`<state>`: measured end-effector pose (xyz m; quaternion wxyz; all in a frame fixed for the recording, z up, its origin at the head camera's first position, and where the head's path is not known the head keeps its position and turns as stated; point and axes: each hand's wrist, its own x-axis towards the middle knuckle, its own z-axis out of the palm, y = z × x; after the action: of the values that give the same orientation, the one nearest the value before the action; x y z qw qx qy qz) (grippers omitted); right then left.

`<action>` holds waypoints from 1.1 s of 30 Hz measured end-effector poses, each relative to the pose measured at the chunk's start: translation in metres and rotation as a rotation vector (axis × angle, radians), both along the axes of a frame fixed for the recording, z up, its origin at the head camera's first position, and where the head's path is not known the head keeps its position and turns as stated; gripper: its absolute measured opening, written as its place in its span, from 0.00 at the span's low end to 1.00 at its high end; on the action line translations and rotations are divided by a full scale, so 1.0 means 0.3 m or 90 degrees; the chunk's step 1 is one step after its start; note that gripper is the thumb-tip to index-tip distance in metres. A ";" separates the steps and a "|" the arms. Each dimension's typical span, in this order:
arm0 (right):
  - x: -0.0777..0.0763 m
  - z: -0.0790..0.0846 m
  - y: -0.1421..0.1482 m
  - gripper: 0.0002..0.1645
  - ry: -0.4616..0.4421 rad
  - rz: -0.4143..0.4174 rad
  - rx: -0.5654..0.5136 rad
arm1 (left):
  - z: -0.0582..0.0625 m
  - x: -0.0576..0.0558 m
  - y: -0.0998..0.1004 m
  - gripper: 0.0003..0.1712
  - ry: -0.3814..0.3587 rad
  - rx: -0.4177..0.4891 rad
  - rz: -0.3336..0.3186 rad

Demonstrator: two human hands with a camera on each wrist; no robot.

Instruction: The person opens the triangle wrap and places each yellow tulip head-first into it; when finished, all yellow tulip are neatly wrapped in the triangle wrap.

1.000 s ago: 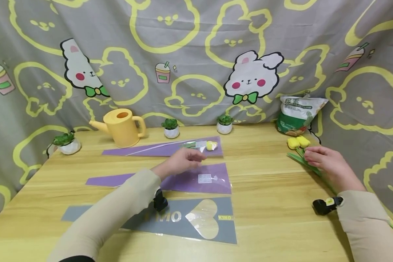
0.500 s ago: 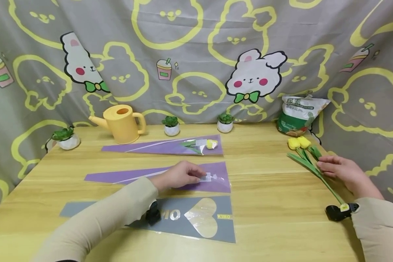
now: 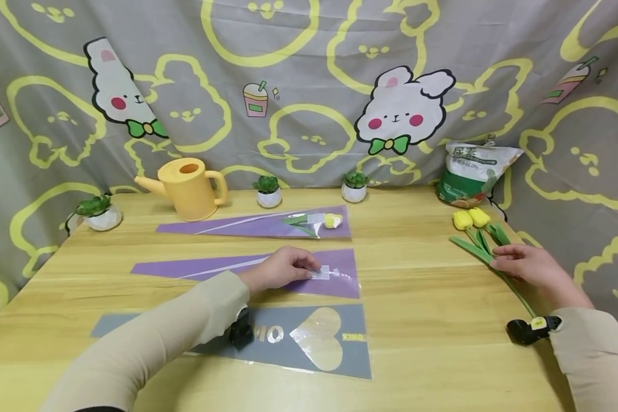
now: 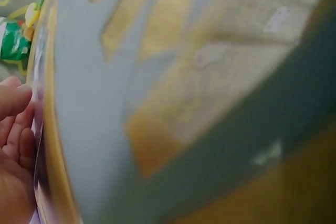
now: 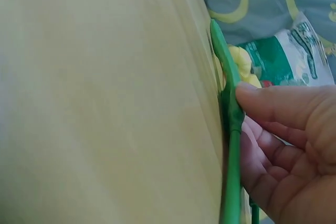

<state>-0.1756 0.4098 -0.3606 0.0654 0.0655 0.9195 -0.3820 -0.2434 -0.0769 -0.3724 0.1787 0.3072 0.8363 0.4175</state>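
Observation:
My right hand [image 3: 538, 273] is at the right of the table, its thumb and fingers pinching the green stem [image 5: 232, 166] of an artificial yellow tulip just below the leaves. Two yellow tulip heads [image 3: 462, 220] lie side by side beyond the fingertips. My left hand [image 3: 280, 268] rests over the middle purple flower sleeve [image 3: 346, 263], fingers loosely bent, with the fingertips right at its white label [image 3: 321, 273]. In the left wrist view the thumb and bent fingers are beside the sleeve's edge. A grey flower sleeve [image 3: 352, 363] with a heart-shaped window lies nearer me, partly under my left forearm.
Farther back lies another purple sleeve [image 3: 237, 225] with a yellow tulip [image 3: 332, 220] inside. Along the back stand a yellow watering can [image 3: 189, 191], small potted succulents [image 3: 269, 197] and a green-and-white bag [image 3: 466, 180]. A patterned curtain [image 3: 309, 68] surrounds the wooden table [image 3: 417, 332].
My left hand has come down towards me onto the middle purple sleeve. My right hand has shifted right and lower along the tulips, uncovering more leaves. The head view has tilted slightly.

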 end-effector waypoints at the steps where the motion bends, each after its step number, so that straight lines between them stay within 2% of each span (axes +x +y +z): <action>1: 0.000 0.001 -0.006 0.37 0.004 -0.001 0.008 | -0.001 0.003 0.001 0.09 0.002 0.002 0.004; 5: -0.004 0.007 -0.021 0.36 -0.001 -0.002 0.015 | -0.003 0.012 0.009 0.08 0.008 0.004 0.020; 12: -0.012 0.017 -0.039 0.36 -0.020 0.002 0.046 | -0.004 0.005 0.023 0.07 0.028 0.004 0.032; 18: -0.023 0.029 -0.050 0.36 -0.048 -0.010 0.040 | -0.004 0.003 0.030 0.07 0.019 0.008 0.049; 24: -0.042 0.027 -0.050 0.31 -0.038 -0.016 0.044 | -0.004 0.000 0.031 0.06 0.018 0.007 0.059; 30: -0.042 0.021 -0.049 0.30 -0.033 -0.042 0.005 | -0.015 0.001 0.034 0.06 0.019 0.028 0.071; 33: -0.036 0.023 -0.055 0.21 -0.017 -0.066 -0.047 | -0.022 -0.003 0.036 0.05 0.026 0.034 0.070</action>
<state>-0.1864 0.3934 -0.3537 0.0599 0.1154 0.8993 -0.4175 -0.2444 -0.0660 -0.3791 0.1300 0.2741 0.8439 0.4425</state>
